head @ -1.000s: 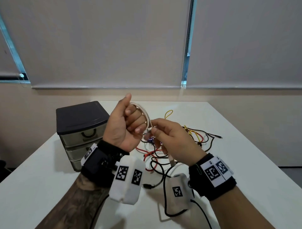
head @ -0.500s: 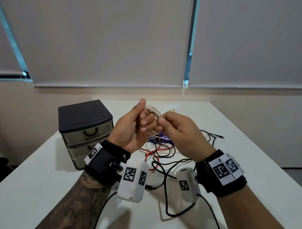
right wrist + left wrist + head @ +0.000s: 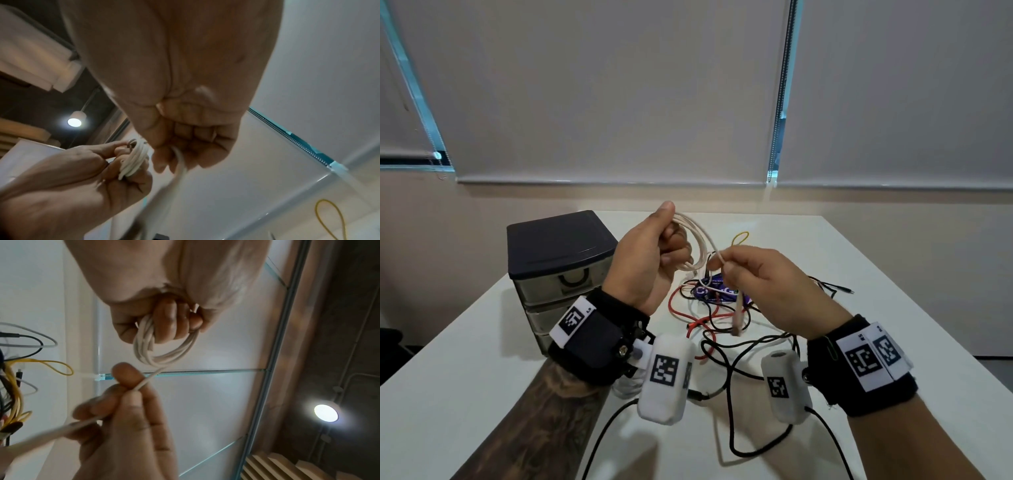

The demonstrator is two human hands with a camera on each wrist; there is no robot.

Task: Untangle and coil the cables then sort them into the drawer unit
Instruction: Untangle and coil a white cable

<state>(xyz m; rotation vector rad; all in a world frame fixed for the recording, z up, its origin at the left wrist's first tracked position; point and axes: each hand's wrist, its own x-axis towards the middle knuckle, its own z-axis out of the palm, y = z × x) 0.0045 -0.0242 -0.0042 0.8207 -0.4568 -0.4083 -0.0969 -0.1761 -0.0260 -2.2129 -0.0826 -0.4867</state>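
My left hand (image 3: 654, 255) is raised above the table and grips a coil of white cable (image 3: 697, 246) wound in several loops round its fingers; the same coil (image 3: 164, 352) shows clearly in the left wrist view. My right hand (image 3: 750, 274) pinches the free end of that white cable (image 3: 144, 382) just right of the coil, and the tail with its plug (image 3: 738, 318) hangs below it. A tangle of black, red, yellow and white cables (image 3: 722, 318) lies on the table under both hands. The drawer unit (image 3: 558, 274) stands at the left, drawers closed.
A purple packet (image 3: 717, 291) lies in the tangle. A yellow cable loop (image 3: 741, 237) sits farther back. Black leads from the wrist cameras trail over the white table (image 3: 893, 308) toward its near edge. Blinds cover the windows behind.
My right hand has drawn away to the right and down from the coil, pulling the white cable's end taut. My left hand has lifted slightly with the coil.
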